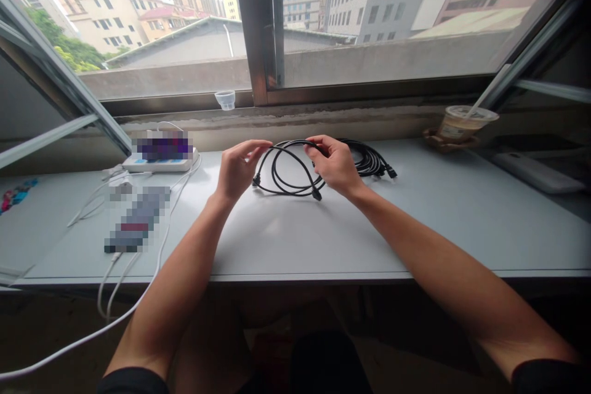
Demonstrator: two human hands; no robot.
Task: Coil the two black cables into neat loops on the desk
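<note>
A loosely looped black cable (295,192) is between my hands, above the white table. My left hand (236,166) pinches the cable near the top of its left side. My right hand (335,163) is closed around the top right of the loops. Two dark connector ends show, one below my left hand and one hanging at the lower right of the loops. Behind my right hand, a bundle of coiled black cables (369,157) lies on the table, its left part hidden by the hand.
A white power strip (180,163) and a blurred dark device (141,218) with white cords lie on the left of the table (295,246). A drink cup (462,123) with a straw stands back right. A small clear cup (226,100) is on the window ledge.
</note>
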